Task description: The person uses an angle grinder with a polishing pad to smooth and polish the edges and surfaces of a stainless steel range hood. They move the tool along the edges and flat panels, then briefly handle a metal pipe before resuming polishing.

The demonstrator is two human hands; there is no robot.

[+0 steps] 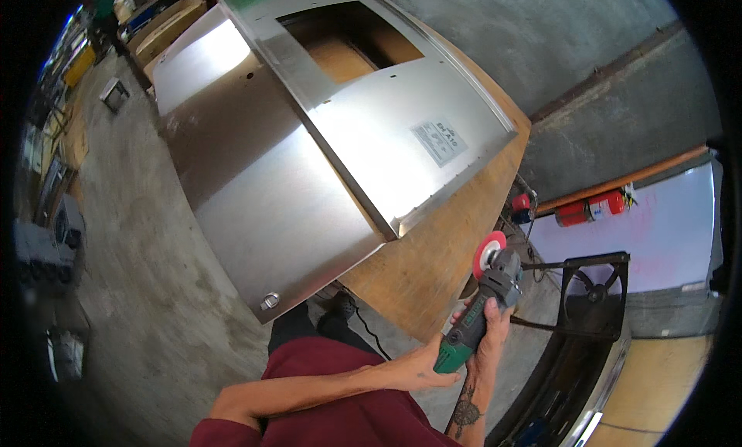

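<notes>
Both hands hold a green and dark grey angle grinder in front of me, to the right of the wooden tabletop's near corner. My right hand is wrapped around its body, the thumb lying along the top. My left hand is closed at the grinder's green rear end. A round pinkish-red disc with a pale centre sits at the tool's head, apart from any metal. To the left lies a large brushed steel housing with a rectangular opening and a printed label.
The wooden tabletop carries the housing, whose long side panel overhangs its left edge. On the right are a dark metal frame with a fan, a red fire extinguisher and a whiteboard. A black cord hangs near my legs.
</notes>
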